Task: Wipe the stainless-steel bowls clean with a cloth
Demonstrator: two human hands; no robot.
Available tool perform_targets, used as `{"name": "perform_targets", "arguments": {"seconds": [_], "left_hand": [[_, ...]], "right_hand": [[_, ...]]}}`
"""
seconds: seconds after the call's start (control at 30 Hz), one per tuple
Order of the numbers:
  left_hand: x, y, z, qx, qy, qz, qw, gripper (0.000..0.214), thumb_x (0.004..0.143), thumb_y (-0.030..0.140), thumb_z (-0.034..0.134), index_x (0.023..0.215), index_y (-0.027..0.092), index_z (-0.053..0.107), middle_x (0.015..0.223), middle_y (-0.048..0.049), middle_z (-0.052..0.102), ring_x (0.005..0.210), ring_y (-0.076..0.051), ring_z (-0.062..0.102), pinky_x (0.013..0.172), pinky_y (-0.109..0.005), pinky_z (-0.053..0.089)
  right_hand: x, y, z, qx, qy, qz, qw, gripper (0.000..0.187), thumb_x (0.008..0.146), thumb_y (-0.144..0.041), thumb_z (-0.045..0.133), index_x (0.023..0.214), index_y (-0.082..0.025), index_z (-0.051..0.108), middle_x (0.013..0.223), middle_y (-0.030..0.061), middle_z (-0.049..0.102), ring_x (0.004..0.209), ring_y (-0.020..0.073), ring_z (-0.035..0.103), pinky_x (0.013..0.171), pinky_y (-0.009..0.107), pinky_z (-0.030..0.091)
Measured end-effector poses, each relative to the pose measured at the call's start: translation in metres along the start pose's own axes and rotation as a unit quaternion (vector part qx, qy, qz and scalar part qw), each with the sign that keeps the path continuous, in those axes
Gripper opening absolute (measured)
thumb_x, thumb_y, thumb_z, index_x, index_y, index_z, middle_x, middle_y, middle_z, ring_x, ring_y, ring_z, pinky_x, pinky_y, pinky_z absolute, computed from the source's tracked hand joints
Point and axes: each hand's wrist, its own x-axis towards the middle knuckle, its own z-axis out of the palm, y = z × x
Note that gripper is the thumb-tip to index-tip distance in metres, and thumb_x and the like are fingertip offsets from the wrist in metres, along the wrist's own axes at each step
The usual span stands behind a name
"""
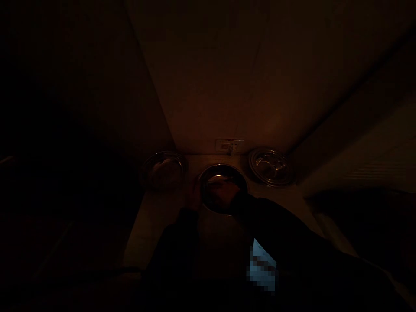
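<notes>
The scene is very dark. A round metal bowl [224,173] stands on a pale counter [152,216] near the back wall. My right hand [225,193] reaches into the bowl from the right; its fingers are too dim to read. My left hand [194,197] rests against the bowl's left outer side, with its fingers lost in shadow. Both arms wear dark sleeves.
A steel plate or lid [164,169] leans at the back left and another steel plate [271,167] at the back right. A wall socket [229,145] sits just behind the bowl. A pale blue blurred patch [261,266] shows near my right sleeve.
</notes>
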Motion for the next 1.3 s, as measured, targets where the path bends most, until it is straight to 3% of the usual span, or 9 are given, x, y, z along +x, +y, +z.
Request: {"name": "perform_targets", "arguments": {"seconds": [0.23,0.33,0.53,0.67,0.73,0.9,1.0,1.3], "left_hand": [[0.0,-0.004,0.002,-0.002,-0.004,0.003,1.0,0.038,0.09,0.032,0.042,0.118,0.016,0.061,0.126,-0.0098,0.061,0.12,-0.023,0.054,0.105,-0.037,0.038],[-0.001,-0.002,0.003,-0.001,0.008,-0.003,1.0,0.036,0.09,0.03,0.041,0.118,0.018,0.061,0.126,-0.0071,0.061,0.122,-0.022,0.051,0.108,-0.036,0.035],[-0.004,0.006,0.003,-0.002,0.012,-0.005,1.0,0.038,0.089,0.032,0.042,0.117,0.013,0.061,0.128,-0.0121,0.059,0.122,-0.024,0.052,0.107,-0.037,0.036],[-0.005,0.007,0.004,-0.016,0.001,0.02,1.0,0.035,0.09,0.033,0.042,0.112,0.018,0.064,0.121,-0.0077,0.064,0.116,-0.021,0.055,0.105,-0.035,0.038],[-0.005,0.005,0.005,-0.012,0.009,0.015,1.0,0.035,0.09,0.033,0.041,0.113,0.019,0.063,0.12,-0.0072,0.065,0.116,-0.022,0.055,0.105,-0.037,0.038],[-0.005,0.001,0.005,-0.003,0.016,-0.003,1.0,0.036,0.09,0.031,0.04,0.116,0.017,0.061,0.125,-0.0094,0.061,0.118,-0.023,0.054,0.105,-0.039,0.037],[-0.005,0.003,0.004,0.001,0.016,0.004,1.0,0.036,0.089,0.029,0.041,0.115,0.015,0.061,0.126,-0.0114,0.06,0.119,-0.024,0.053,0.105,-0.038,0.036],[-0.007,0.004,0.002,-0.017,0.006,-0.009,1.0,0.037,0.089,0.033,0.042,0.115,0.015,0.061,0.124,-0.0109,0.061,0.118,-0.023,0.054,0.103,-0.036,0.038]], "right_hand": [[0.009,0.014,-0.002,-0.014,0.012,0.074,0.997,0.043,0.088,-0.028,0.044,0.129,-0.018,0.052,0.132,0.0111,0.055,0.12,0.0297,0.047,0.09,0.045,0.045],[0.007,0.009,-0.004,-0.018,0.005,0.057,0.998,0.045,0.087,-0.03,0.048,0.13,-0.019,0.051,0.134,0.0102,0.054,0.122,0.0303,0.046,0.095,0.048,0.042],[-0.001,0.007,-0.009,-0.02,-0.038,-0.002,0.999,0.038,0.087,-0.027,0.05,0.124,-0.032,0.056,0.133,0.0007,0.056,0.127,0.0219,0.042,0.097,0.039,0.041],[0.002,0.013,-0.011,-0.036,-0.018,0.075,0.996,0.036,0.09,-0.029,0.044,0.122,-0.019,0.057,0.113,0.0146,0.066,0.114,0.0281,0.053,0.084,0.041,0.048],[0.005,0.013,-0.01,-0.042,-0.006,0.094,0.995,0.036,0.091,-0.027,0.041,0.121,-0.016,0.058,0.108,0.0168,0.067,0.111,0.029,0.055,0.083,0.043,0.048],[0.001,0.002,-0.002,-0.043,-0.007,0.035,0.998,0.036,0.089,-0.024,0.044,0.123,-0.022,0.057,0.132,0.0075,0.056,0.126,0.0264,0.043,0.098,0.045,0.04],[-0.006,-0.005,0.001,-0.041,-0.019,-0.001,0.999,0.037,0.09,-0.02,0.042,0.123,-0.028,0.057,0.136,0.0011,0.053,0.128,0.0233,0.042,0.1,0.042,0.039],[0.008,0.004,-0.008,-0.038,0.012,0.056,0.998,0.041,0.088,-0.025,0.045,0.127,-0.018,0.053,0.13,0.0099,0.058,0.12,0.0294,0.048,0.092,0.047,0.045]]}}
